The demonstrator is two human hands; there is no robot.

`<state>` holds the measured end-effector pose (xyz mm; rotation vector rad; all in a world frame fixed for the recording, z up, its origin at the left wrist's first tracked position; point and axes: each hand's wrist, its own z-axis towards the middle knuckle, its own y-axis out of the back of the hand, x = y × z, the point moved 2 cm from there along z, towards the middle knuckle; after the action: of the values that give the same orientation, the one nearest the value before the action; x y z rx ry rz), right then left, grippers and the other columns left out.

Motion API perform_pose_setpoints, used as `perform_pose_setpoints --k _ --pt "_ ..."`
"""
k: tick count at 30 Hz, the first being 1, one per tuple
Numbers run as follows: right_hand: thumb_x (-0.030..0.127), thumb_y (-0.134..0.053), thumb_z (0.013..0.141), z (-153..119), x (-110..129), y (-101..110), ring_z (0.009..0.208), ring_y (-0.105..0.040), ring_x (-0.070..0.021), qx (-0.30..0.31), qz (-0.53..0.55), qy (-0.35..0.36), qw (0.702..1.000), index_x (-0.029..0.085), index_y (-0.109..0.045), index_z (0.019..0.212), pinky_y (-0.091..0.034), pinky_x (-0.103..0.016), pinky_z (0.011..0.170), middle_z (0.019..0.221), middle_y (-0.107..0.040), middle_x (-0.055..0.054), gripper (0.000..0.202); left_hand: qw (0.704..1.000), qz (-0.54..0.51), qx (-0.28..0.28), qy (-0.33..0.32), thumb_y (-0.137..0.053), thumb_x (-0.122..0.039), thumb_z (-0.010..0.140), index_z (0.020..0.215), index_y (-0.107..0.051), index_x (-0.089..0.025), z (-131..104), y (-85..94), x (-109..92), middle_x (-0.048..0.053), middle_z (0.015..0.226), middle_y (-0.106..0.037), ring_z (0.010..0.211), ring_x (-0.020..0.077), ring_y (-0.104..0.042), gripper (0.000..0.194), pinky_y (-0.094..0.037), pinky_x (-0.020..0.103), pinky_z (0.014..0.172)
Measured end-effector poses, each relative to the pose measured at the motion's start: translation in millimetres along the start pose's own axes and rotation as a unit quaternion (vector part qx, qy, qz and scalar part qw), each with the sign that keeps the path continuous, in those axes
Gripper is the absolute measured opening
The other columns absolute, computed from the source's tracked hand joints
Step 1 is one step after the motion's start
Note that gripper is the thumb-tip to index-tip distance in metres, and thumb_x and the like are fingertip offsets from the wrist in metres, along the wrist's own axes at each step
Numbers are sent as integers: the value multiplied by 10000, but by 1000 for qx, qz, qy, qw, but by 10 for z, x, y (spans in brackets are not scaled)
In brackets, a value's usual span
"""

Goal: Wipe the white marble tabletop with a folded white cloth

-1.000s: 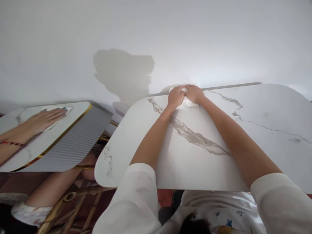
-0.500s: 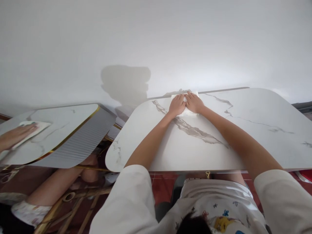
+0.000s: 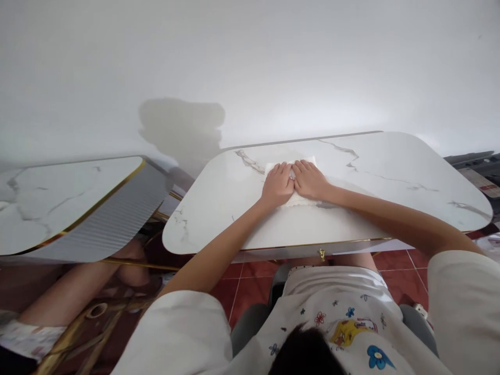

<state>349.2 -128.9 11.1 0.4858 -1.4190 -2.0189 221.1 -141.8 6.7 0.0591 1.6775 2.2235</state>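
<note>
White marble-look tops, two of them: the big table (image 3: 390,177) in front and a gold-trimmed second table (image 3: 58,203) off to the left. One white cloth (image 3: 291,179) lies mid-table toward the far side, with the left hand (image 3: 278,186) and right hand (image 3: 310,180) both pressed flat on it, fingers spread, touching. Plain white wall behind, red floor tiles below.

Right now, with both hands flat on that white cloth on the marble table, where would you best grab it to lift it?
Probably the far edge of the white cloth, pinched from above. It lies flat on the marble table, and the left hand and right hand cover its middle; only that far strip and a near fringe show, so the fingers nearly reach it.
</note>
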Motion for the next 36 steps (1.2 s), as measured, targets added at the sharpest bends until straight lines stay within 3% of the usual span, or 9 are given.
perform_pose_setpoints --k 5,8,13,17,20,24,30,36 --pt "175 -364 895 -559 346 270 1120 -504 -339 27 9 -4 1000 -28 -550 1238 -375 -466 1005 1212 -594 -245 441 998 7 59 2 -302 -229 902 1433 -406 -87 -582 248 -384 160 1541 -401 1458 284 -315 560 -286 484 1190" --pt "189 -381 878 -883 549 420 1132 -501 -353 24 17 12 999 -34 -546 1262 -377 -476 1023 1230 -590 -249 474 996 7 87 -3 -325 -233 881 1460 -386 -123 -889 363 -566 125 1551 -397 1469 303 -292 593 -277 517 1184" --pt "184 -343 881 -986 604 490 1181 -512 -326 38 58 -10 998 76 -587 1242 -387 -456 1065 1257 -605 -205 449 996 -33 81 -5 -353 -264 863 1442 -447 -197 -981 336 -605 101 1524 -444 1444 277 -351 591 -287 479 1187" --pt "132 -286 892 -749 436 394 1119 -563 -288 39 110 -60 991 126 -601 1156 -436 -436 1008 1154 -654 -166 412 998 -46 34 -17 -298 -229 892 1382 -499 -177 -732 249 -514 111 1456 -523 1387 279 -423 533 -314 489 1161" --pt "130 -262 907 -556 254 275 1159 -551 -285 8 119 -70 990 91 -581 1178 -406 -423 1039 1207 -641 -173 420 999 -43 16 -16 -318 -210 895 1316 -533 -126 -462 213 -455 148 1394 -566 1340 291 -464 480 -324 467 1148" --pt "143 -279 910 -263 -50 89 1237 -516 -308 -15 93 -65 993 72 -551 1252 -371 -456 1065 1304 -603 -195 443 998 -49 15 -32 -352 -172 883 1220 -570 -170 -46 147 -376 125 1260 -635 1241 279 -534 401 -366 453 1110" --pt "154 -238 955 358 -560 -198 1317 -455 -319 -5 59 -67 996 33 -516 1329 -345 -470 1095 1379 -554 -199 481 998 -42 -25 31 -353 -235 926 1336 -516 -217 655 -164 -28 113 1426 -522 1409 339 -350 441 -134 622 1193" --pt "243 -173 1006 824 -1025 -379 1348 -437 -317 -6 68 -57 996 75 -487 1381 -319 -519 1118 1410 -538 -177 517 995 -80 -43 31 -390 -281 934 1351 -511 -259 1294 -456 296 82 1442 -504 1446 345 -286 435 -144 631 1191"
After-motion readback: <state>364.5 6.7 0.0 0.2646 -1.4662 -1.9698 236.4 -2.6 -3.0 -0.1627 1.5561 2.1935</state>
